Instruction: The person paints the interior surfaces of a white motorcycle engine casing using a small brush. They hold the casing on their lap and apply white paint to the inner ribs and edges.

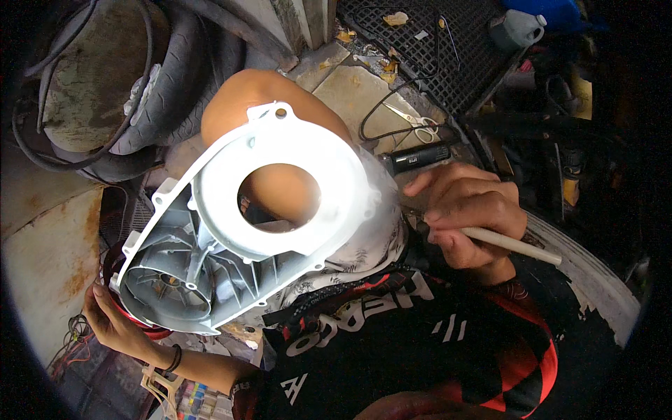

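Note:
A large pale metal engine casing (pixel 224 217) is tilted in front of me, over my bare knee (pixel 280 87). It has a wide round hole at its upper part, ribs and a round grey well at its lower left, and bolt lugs along its rim. My left hand (pixel 115 322) is closed on the casing's lower left edge; some of its fingers are hidden behind it. To the right of the casing, my right hand (pixel 476 217) pinches a slim cream-handled tool (pixel 518 245). The tool's working end is dark and too unclear to name.
Scissors (pixel 420 126) and a black cylindrical tool (pixel 418 158) lie beyond my right hand. A black grate (pixel 441 63) and a grey jug (pixel 516 29) stand farther off. Tyres (pixel 175 91) and a hose (pixel 150 42) fill the upper left. A red rim (pixel 155 334) shows under the casing.

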The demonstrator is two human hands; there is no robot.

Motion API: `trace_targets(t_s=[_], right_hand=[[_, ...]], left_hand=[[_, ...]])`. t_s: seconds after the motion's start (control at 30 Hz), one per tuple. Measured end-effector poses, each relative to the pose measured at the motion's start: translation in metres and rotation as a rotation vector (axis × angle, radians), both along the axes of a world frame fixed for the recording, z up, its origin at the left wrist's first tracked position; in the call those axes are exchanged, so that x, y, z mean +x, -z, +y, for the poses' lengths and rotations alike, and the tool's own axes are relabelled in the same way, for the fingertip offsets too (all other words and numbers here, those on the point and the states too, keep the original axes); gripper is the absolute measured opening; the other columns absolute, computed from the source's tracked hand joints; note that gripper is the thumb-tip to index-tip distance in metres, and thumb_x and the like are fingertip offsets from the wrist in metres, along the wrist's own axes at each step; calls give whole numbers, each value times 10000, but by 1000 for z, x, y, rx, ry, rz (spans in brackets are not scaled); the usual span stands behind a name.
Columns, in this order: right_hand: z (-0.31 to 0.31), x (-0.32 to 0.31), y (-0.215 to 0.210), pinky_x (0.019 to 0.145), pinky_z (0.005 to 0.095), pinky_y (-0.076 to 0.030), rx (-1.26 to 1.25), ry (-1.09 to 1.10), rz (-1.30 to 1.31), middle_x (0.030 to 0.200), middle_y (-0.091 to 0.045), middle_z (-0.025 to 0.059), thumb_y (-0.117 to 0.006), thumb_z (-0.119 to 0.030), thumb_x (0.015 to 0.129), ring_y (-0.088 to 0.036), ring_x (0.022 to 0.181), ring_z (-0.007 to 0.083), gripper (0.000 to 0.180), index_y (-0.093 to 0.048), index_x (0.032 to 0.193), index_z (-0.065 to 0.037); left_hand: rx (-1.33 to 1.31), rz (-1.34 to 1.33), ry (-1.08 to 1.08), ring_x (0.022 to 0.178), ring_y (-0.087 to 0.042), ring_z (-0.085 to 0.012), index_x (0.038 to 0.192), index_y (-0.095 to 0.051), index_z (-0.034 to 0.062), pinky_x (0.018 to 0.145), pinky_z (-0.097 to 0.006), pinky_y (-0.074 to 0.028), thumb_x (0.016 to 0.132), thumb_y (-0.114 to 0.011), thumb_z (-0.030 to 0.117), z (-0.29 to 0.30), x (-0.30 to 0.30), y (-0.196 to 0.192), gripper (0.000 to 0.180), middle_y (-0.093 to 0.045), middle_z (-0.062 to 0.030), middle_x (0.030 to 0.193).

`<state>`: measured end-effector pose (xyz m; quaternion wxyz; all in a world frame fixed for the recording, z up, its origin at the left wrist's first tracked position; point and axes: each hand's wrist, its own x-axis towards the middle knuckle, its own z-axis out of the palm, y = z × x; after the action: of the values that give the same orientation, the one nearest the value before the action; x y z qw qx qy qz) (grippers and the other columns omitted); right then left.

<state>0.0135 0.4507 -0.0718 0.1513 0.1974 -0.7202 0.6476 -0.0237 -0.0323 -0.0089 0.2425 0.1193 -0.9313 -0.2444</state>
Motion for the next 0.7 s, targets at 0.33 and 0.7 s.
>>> trace_targets(t_s=[0.33,0.7], right_hand=[[-16,15,18,797,577,-576,-164,-33,-4,678,-564,95,-572,-48,881,-538,638,175,116,-572,976,17],[-19,16,27,578,363,-548,-179,-4,22,666,-569,94,-590,-38,838,-543,643,178,138,-594,948,45]], left_hand=[[-20,-51,-26,1049,-645,-217,1202,-608,-118,955,-322,-507,1027,-544,218,-15,-3,28,384,-671,-195,1152],[12,21,-72,1063,-638,-208,1234,-601,-112,965,-334,-491,1039,-520,258,-21,-4,35,425,-671,-180,1180]])
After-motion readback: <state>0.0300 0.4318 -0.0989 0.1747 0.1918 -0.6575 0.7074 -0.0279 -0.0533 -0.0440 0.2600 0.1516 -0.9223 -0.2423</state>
